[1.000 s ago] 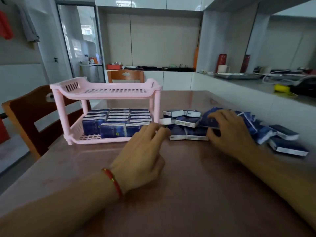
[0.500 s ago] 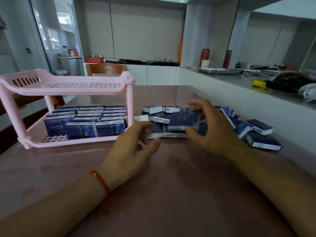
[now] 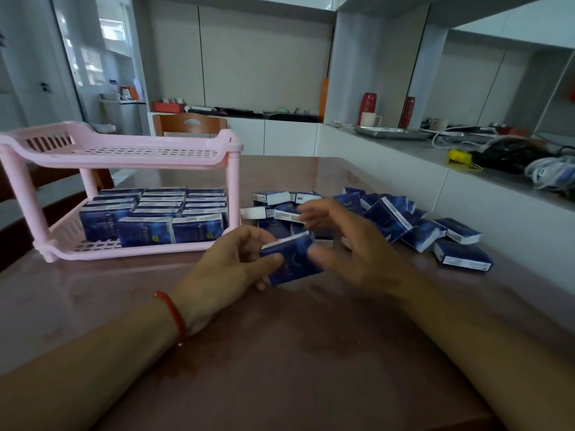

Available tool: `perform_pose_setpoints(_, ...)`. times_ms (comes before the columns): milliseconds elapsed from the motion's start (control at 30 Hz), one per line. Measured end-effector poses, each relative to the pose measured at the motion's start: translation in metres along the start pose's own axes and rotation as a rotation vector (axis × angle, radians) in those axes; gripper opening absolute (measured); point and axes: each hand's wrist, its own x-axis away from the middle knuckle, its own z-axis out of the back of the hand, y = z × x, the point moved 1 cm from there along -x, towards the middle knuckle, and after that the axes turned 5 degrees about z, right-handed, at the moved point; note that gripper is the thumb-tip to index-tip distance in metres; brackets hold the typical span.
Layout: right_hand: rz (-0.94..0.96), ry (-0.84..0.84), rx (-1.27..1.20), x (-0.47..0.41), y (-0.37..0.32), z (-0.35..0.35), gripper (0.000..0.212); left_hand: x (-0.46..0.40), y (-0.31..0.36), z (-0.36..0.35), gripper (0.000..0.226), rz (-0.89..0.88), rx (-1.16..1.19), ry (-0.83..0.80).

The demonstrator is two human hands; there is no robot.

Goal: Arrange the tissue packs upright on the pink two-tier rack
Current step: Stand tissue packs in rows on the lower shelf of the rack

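The pink two-tier rack stands on the left of the brown table. Its lower tier holds several blue tissue packs standing upright in rows; its top tier holds nothing. A loose pile of blue packs lies on the table to the rack's right. My left hand grips one blue tissue pack just above the table, in front of the pile. My right hand is blurred, fingers spread, right beside that pack; its thumb is at the pack's right edge.
A white counter runs along the table's right side with a tray, cables and mugs on it. A wooden chair stands behind the table, another at the far left. Bare tabletop lies in front of my hands.
My right hand lifted a pack off the pile and brought it toward me. My left hand closed on it. The view swung slightly to the right.
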Motion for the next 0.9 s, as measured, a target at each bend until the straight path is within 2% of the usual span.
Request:
perform_pose_setpoints(33,-0.045,0.098,0.069,-0.002,0.011,0.008,0.047,0.0,-0.001,0.002,0.023,0.0,0.003,0.011)
perform_pose_setpoints(100,-0.211,0.288,0.445,0.0,0.042,0.032,0.047,0.001,-0.002,0.003,0.023,-0.011,-0.003,0.028)
perform_pose_setpoints(167,-0.488,0.259,0.856,0.01,0.072,0.052,0.046,0.002,-0.002,0.002,0.022,-0.024,-0.021,0.056)
perform_pose_setpoints(233,-0.664,0.147,0.974,0.021,0.09,0.058,0.039,0.002,-0.001,0.001,0.023,-0.048,-0.017,0.081)
perform_pose_setpoints(300,-0.693,0.17,0.932,0.021,0.093,0.058,0.028,0.003,0.002,0.003,0.022,-0.082,0.001,0.113)
perform_pose_setpoints(367,-0.609,0.316,0.876,0.016,0.087,0.062,0.026,0.005,0.005,0.006,0.021,-0.096,-0.013,0.144)
perform_pose_setpoints(433,-0.438,0.474,0.635,0.011,0.07,0.066,0.031,0.007,0.009,0.009,0.02,-0.1,-0.028,0.165)
perform_pose_setpoints(467,-0.341,0.475,0.455,0.009,0.061,0.064,0.032,0.008,0.01,0.01,0.02,-0.108,-0.031,0.172)
perform_pose_setpoints(533,-0.2,0.313,0.179,0.005,0.038,0.047,0.031,0.007,0.009,0.011,0.022,-0.124,-0.078,0.194)
perform_pose_setpoints(633,-0.175,0.065,-0.062,-0.002,0.011,0.009,0.03,0.003,0.004,0.014,0.038,-0.13,-0.235,0.209)
perform_pose_setpoints(700,-0.203,0.002,-0.079,-0.005,0.002,-0.008,0.035,0.0,0.003,0.014,0.048,-0.148,-0.257,0.159)
perform_pose_setpoints(767,-0.19,-0.015,0.035,-0.005,0.0,-0.018,0.042,-0.003,0.001,0.015,0.054,-0.166,-0.217,0.09)
perform_pose_setpoints(833,-0.161,0.026,0.142,-0.002,0.002,-0.024,0.054,-0.006,-0.002,0.017,0.056,-0.158,-0.217,0.022)
perform_pose_setpoints(900,-0.188,0.063,0.143,-0.001,0.005,-0.029,0.07,-0.008,-0.007,0.02,0.055,-0.159,-0.325,0.006)
